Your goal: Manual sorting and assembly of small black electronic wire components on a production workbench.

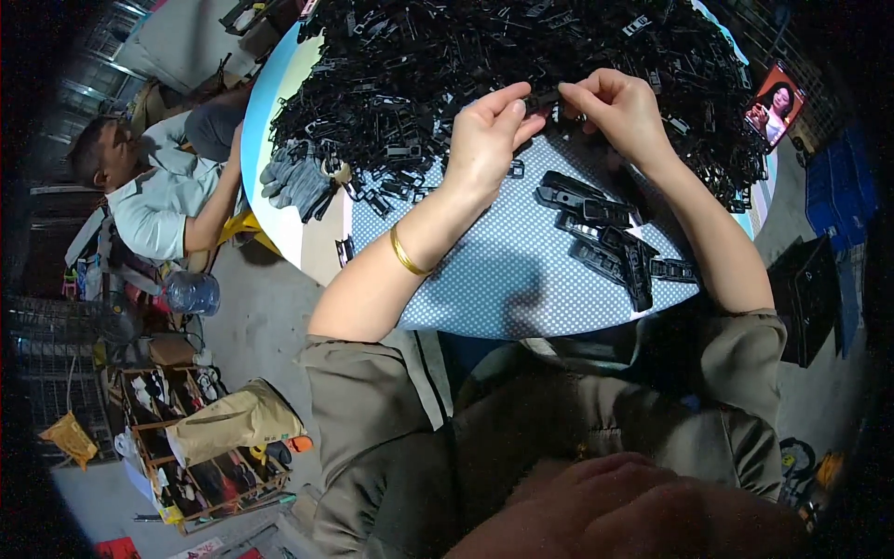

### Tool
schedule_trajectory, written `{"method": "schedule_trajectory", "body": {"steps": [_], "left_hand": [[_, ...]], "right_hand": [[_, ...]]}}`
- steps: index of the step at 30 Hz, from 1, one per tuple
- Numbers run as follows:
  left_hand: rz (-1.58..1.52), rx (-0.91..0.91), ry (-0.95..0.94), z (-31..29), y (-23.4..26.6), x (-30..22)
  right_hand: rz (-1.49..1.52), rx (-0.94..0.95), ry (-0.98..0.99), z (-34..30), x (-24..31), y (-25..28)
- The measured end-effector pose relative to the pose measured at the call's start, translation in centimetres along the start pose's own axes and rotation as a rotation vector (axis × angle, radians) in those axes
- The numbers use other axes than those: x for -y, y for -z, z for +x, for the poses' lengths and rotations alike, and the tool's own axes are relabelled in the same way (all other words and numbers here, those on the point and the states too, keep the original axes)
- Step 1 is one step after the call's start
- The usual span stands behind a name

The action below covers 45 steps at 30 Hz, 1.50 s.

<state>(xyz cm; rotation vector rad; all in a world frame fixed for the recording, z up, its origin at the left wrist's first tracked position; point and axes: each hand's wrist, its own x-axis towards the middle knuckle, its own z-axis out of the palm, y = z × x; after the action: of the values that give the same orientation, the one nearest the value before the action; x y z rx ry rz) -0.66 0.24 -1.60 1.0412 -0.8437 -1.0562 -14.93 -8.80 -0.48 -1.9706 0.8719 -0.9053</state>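
Observation:
A large heap of small black plastic parts [400, 56] covers the far side of a rounded table [484, 270] with a dotted top. At the heap's near edge, my left hand [489, 135] has its thumb and forefinger pinched together. Just to its right, my right hand [619, 112] is closed in a pinch too, its fingertips pointing toward the left ones. Dark pieces lie behind both sets of fingertips, so what they hold is hard to make out. Nearer to me, below my right hand, rests a small group of longer black plastic pieces [605, 224].
Grey gloves [303, 177] lie at the table's left side. A lit screen [775, 104] stands at the right rim. Another person [163, 186] sits at the left. Blue crates [843, 186] and a black crate [805, 289] stand right; a cluttered shelf [149, 373] is lower left.

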Motion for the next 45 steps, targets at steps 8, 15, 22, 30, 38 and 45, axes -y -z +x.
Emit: {"method": "schedule_trajectory", "body": {"steps": [8, 15, 22, 30, 38, 45], "left_hand": [[0.000, 0.028, 0.024, 0.0, 0.0, 0.1], [0.036, 0.040, 0.041, -0.1, 0.1, -0.7], [-0.012, 0.080, 0.031, 0.2, 0.2, -0.7], [0.173, 0.134, -0.018, 0.8, 1.1, -0.2], [0.049, 0.065, 0.020, 0.6, 0.7, -0.6], [0.059, 0.089, 0.053, 0.5, 0.3, 0.0]], "right_hand": [[-0.108, -0.017, 0.201, -0.1, -0.9, -0.6], [-0.217, -0.019, 0.296, -0.8, 0.6, -0.2], [-0.415, -0.039, 0.304, -0.7, 0.9, 0.1], [-0.650, 0.021, 0.391, 0.0, 2.1, 0.1], [-0.549, -0.188, 0.389, 12.5, 3.3, 1.7], [-0.936, -0.224, 0.313, 16.9, 0.9, -0.9]]}}
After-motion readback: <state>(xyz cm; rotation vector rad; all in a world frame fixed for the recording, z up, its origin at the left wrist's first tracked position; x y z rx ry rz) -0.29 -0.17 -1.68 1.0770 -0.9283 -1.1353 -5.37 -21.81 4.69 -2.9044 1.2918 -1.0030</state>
